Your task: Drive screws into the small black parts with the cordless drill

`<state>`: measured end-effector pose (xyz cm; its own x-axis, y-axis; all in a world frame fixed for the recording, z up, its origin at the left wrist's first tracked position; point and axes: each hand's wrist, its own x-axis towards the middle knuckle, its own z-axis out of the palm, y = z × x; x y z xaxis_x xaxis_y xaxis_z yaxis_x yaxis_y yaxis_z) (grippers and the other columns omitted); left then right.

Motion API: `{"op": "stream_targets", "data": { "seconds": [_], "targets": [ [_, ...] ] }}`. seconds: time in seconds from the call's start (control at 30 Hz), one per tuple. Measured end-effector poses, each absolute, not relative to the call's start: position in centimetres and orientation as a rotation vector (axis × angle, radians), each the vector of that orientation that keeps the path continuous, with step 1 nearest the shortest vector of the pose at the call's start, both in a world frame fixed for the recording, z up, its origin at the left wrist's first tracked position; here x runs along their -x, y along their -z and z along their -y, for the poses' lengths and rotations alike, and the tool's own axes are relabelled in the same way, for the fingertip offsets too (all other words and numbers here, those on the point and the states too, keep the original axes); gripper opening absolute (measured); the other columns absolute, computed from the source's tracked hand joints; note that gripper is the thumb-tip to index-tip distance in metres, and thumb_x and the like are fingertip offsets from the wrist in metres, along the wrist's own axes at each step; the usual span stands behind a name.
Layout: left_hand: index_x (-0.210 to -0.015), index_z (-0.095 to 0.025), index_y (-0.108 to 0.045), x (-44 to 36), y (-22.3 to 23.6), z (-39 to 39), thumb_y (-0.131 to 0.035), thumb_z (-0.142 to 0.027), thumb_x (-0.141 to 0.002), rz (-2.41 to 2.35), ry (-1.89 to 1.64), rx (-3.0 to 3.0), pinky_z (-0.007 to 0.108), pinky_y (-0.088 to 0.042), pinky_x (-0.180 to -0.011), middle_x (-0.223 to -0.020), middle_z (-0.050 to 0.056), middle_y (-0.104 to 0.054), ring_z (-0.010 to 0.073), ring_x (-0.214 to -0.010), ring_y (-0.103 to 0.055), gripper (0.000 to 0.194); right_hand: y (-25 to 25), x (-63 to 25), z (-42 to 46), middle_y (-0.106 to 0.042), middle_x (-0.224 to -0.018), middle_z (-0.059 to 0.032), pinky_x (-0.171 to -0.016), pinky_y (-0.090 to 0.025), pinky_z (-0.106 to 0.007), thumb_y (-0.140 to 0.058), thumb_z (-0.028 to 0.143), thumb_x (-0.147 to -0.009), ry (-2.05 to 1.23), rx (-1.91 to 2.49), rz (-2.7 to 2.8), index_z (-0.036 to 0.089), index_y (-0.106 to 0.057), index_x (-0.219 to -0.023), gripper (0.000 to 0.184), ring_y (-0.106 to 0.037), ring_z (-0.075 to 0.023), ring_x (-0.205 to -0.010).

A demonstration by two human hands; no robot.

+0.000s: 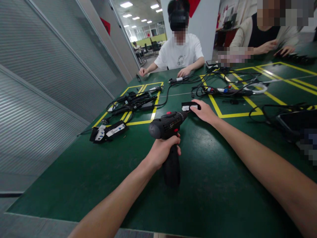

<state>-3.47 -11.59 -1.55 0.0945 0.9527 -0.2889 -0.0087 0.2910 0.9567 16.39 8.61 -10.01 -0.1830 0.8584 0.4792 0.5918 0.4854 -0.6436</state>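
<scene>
My left hand is wrapped round the grip of a black cordless drill with red buttons. The drill points away from me and to the right, its chuck close to my right hand. Between the fingers and thumb of that hand is a small flat black case with a white label, at the table's middle. Whether the drill's tip touches the case, I cannot tell. Left of the drill lies an open black case with white labels and blue marks.
Yellow tape marks areas on the green table. Bundled black cables and adapters lie at left, more cables at back right. A black device sits at the right edge. One person sits opposite, another at far right.
</scene>
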Motion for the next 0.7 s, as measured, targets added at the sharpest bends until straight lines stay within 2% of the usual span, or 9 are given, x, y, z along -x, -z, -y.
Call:
{"op": "stream_targets", "data": {
  "seconds": [0.7],
  "targets": [
    [-0.093, -0.014, -0.059, 3.57, 1.68, 11.51, -0.062, -0.026, -0.073, -1.250, -0.941, -1.022, 0.022, -0.044, -0.051, -0.073, 0.002, -0.059, 0.0109, -0.052, -0.057, 0.024, 9.97, -16.44, -8.56, -0.065, -0.121, -0.0107, -0.095, -0.046, -0.041, -0.057, 0.038, -0.086, -0.410, 1.212, 1.888, 0.019, -0.062, -0.125, 0.044, -0.062, -0.0273, -0.107]
  ]
}}
